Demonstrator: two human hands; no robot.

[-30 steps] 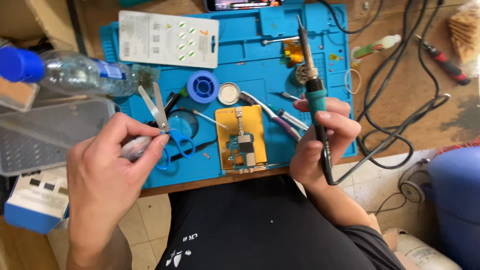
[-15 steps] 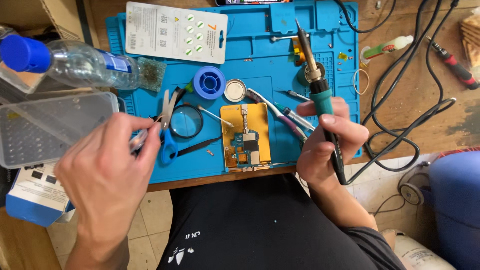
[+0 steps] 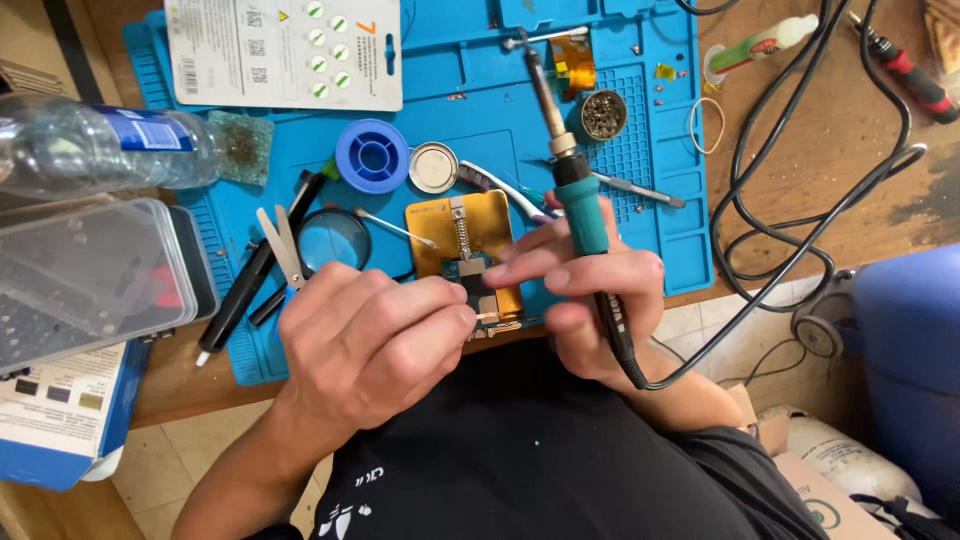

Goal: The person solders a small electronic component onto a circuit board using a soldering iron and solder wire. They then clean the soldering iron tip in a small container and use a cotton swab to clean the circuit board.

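Your left hand (image 3: pixel 365 335) pinches its fingers together on a small part at the circuit board (image 3: pixel 475 285), which is clamped in the gold holder (image 3: pixel 440 230) at the near edge of the blue mat (image 3: pixel 460 90). Your right hand (image 3: pixel 595 300) has its fingers wrapped around the teal-handled soldering iron (image 3: pixel 580 210), tip pointing away toward the far side, index finger reaching left to touch the board. Scissors (image 3: pixel 283 250) and a magnifier (image 3: pixel 333 238) lie just left of the holder; a clear plastic box (image 3: pixel 85 275) sits on the surface at far left.
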